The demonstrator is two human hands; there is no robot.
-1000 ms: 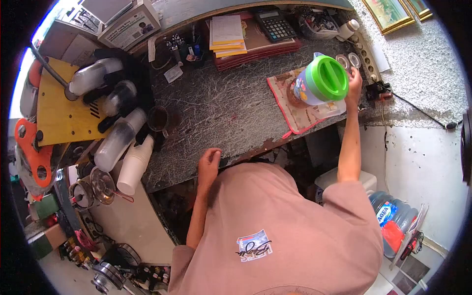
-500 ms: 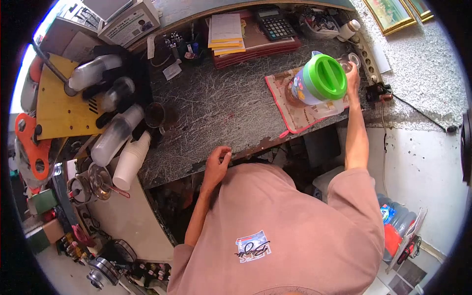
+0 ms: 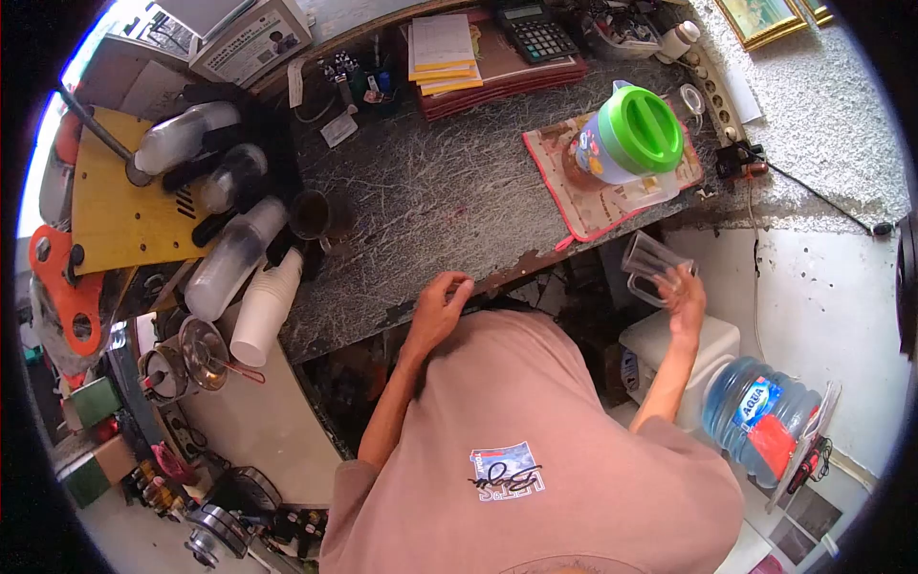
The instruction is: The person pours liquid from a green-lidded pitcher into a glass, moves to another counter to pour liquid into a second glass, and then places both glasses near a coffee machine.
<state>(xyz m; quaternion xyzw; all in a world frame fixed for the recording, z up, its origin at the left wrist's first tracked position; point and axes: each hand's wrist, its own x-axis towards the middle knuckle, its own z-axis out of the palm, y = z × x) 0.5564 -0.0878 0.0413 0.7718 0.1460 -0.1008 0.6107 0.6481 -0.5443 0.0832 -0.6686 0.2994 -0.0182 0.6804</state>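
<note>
My right hand (image 3: pixel 684 298) grips a clear glass mug (image 3: pixel 655 258) just off the front right edge of the desk. The mug is tilted, with its handle towards me. At the front edge of the desk lies my left hand (image 3: pixel 442 304), fingers curled loosely together and holding nothing. A pitcher (image 3: pixel 598 150) with a bright green lid (image 3: pixel 645 127) and brown liquid low inside stands on a red-edged cloth (image 3: pixel 564 206). Beside the pitcher is a small clear glass (image 3: pixel 690 99).
Stacked plastic cups (image 3: pixel 234 258), paper cups (image 3: pixel 266 311) and a dark glass mug (image 3: pixel 311 215) line the left side. Papers (image 3: pixel 440 48) and a calculator (image 3: pixel 535 36) sit at the back. A large water bottle (image 3: pixel 751 411) lies low at the right, near a white stool (image 3: pixel 684 344).
My right hand has drawn back from behind the pitcher towards me, bringing the glass mug off the desk. The view has shifted slightly, and my left hand stays at the edge.
</note>
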